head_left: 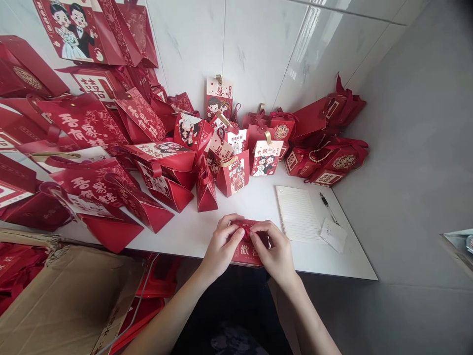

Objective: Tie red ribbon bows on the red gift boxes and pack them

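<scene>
Where the hands meet: the near edge of the white tabletop (258, 202), roughly mid-width, right in front of the person.
Held thing: small red paper gift box (247, 252), pale characters printed on its front, standing on the table edge between both hands.
Left hand (221, 244): fingers curled, thumb and fingertips pinched onto the box's top left; the palm covers its left side.
Right hand (275, 251): fingers curled in too, tips pressed on the box's top right, touching the red fold there; cannot tell what lies under the fingers.
Hand gap: fingertips nearly meet over the box top.
Right of box: lined white notepad sheet (298, 214), flat on the table, just beside the right hand.
Further right: black pen (328, 207), lying along the pad's far side; small white paper slip (333, 234) near the pen's lower end, overlapping the pad corner.
Behind box: small red cartoon-couple gift boxes (232, 172), upright, some with gold handles, clustered mid-table and apart from the hands.
Left side: big heap of red paper gift bags (92, 162), tipped over each other, with white lettering and ribbon handles.
Back right corner: more dark red ribbon-handled bags (332, 148), stacked against the wall.
Wall: glossy white marble-look tiles (258, 44).
Lower left: brown cardboard carton (70, 296), below table level, red items beside it.
Right: plain grey floor (424, 148).
</scene>
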